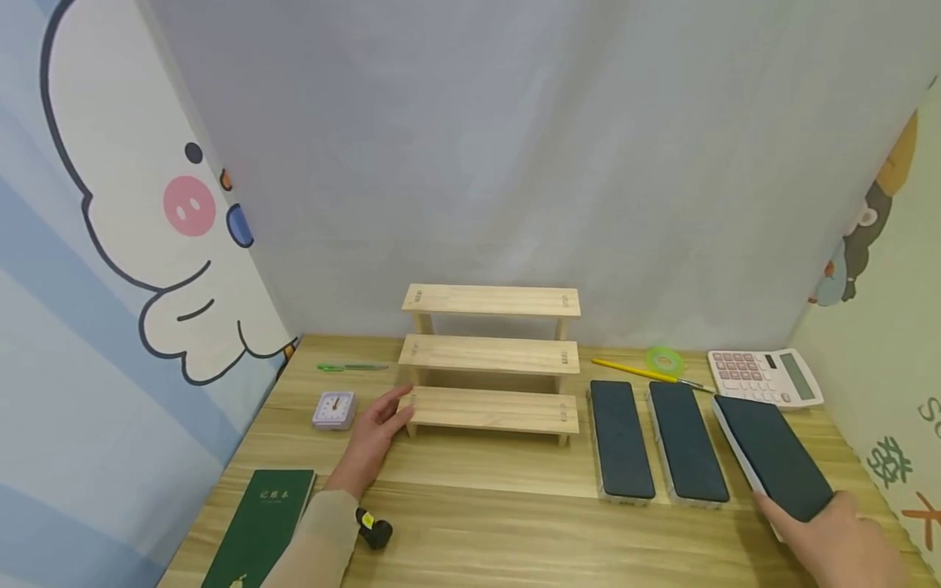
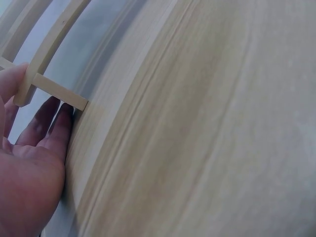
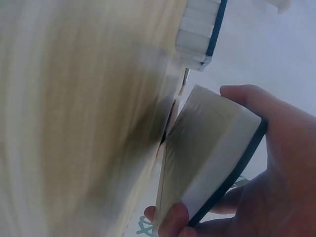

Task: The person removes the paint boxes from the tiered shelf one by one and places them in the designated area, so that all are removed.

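A three-tier wooden stand point(image 1: 488, 410) stands at the back middle of the table. My left hand point(image 1: 373, 437) grips the left end of its lowest shelf; in the left wrist view the thumb lies on the plank point(image 2: 47, 47) and the fingers reach beneath, by the leg. My right hand point(image 1: 845, 539) holds the near end of a long box with a dark top point(image 1: 773, 453) and white sides, thumb on one side and fingers on the other. In the right wrist view this box point(image 3: 207, 143) is tilted, its pale underside showing. Two similar boxes, a left one point(image 1: 621, 439) and a middle one point(image 1: 687, 441), lie side by side.
A calculator point(image 1: 764, 377), a green tape roll point(image 1: 665, 360) and a yellow paintbrush point(image 1: 639, 370) lie at the back right. On the left are a green pen point(image 1: 351, 367), a small lilac clock point(image 1: 334, 410) and a green notebook point(image 1: 260, 527). Curtains enclose the table.
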Tool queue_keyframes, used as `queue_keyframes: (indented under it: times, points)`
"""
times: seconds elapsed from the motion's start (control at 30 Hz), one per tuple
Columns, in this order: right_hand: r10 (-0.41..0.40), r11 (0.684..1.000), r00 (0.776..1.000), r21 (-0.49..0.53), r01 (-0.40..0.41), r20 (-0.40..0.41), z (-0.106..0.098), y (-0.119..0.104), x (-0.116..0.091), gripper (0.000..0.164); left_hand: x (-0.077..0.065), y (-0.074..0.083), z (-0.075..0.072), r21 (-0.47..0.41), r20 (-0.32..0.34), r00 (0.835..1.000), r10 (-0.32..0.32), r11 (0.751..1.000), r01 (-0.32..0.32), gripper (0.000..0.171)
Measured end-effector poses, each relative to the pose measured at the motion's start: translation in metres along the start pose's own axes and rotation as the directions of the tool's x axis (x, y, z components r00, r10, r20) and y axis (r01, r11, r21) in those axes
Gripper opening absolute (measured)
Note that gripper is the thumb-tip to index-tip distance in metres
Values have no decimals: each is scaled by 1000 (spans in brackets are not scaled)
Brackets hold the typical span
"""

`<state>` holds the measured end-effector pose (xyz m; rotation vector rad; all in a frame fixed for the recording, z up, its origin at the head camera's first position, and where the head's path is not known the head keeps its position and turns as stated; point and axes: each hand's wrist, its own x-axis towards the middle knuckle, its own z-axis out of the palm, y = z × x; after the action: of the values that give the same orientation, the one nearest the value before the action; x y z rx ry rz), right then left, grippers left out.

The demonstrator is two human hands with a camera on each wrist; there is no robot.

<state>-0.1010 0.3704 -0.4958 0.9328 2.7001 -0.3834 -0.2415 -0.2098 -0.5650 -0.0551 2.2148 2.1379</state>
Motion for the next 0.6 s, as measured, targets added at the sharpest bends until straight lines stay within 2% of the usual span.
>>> queue_keyframes:
  times: [0.17,0.4,0.6]
  points:
    - [7,1000,1000,-12,-7,21,3,2,1,104,0,0,1,-8,-1,1000,-2,1000,2,52]
    - [20,1000,1000,1,-20,21,5,-1,9,117,-1,1,1,-7,-2,1000,1,1000,-1,51]
    - [17,1000,999,-13,-17,39,8,-4,11,117,0,1,1,6,-10,1000,-4,1000,4,50]
